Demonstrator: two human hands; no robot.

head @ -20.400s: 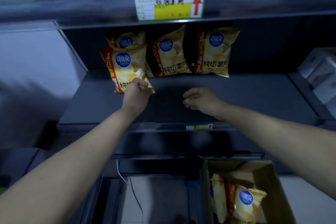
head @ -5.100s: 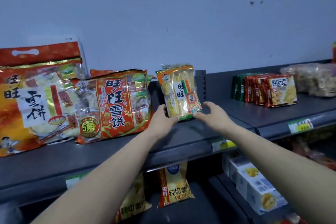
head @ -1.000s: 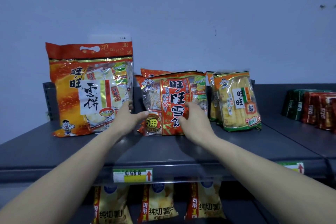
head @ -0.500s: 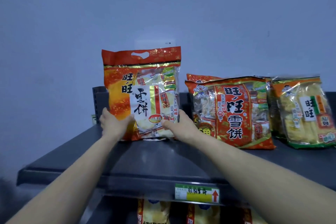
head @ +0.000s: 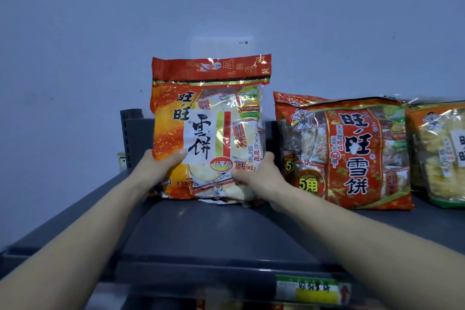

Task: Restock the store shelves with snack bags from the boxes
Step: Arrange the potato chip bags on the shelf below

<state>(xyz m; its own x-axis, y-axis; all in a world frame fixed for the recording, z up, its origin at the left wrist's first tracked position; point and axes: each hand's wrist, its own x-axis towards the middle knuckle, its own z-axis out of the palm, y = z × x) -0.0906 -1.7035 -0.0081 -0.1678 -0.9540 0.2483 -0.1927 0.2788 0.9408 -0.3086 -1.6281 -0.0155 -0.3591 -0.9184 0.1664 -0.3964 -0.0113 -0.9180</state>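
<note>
**Large snack bag held upright on the top shelf between both hands**

The large snack bag (head: pixel 211 128), red and orange with a clear window showing wrapped rice crackers, stands upright on the dark grey shelf (head: pixel 201 231), its lower edge resting on the shelf surface and its back toward the pale wall (head: pixel 100 33). The left hand (head: pixel 157 167) clasps the bag's lower left corner, thumb pressed across the front face and the other fingers hidden behind the bag. The right hand (head: pixel 259 176) clasps the bag's lower right edge, thumb on the front and fingers wrapped round the side. Both hands are thus closed on the bag, one at each lower side, with the bag's printed centre panel between them and most of its height rising above them. Both forearms reach in from the shelf's front edge.

To the right of the large bag, just beside it, a medium red snack bag (head: pixel 347 153) leans back on the same shelf; the right hand's wrist lies in front of that bag's lower left corner. Farther right of the large bag, a yellow-green snack bag (head: pixel 442 153) is cut by the frame edge. A grey upright post (head: pixel 130 138) stands behind the large bag's left side. Below the large bag, on the shelf's front lip, sits a green-and-yellow price label (head: pixel 309 289).
</note>
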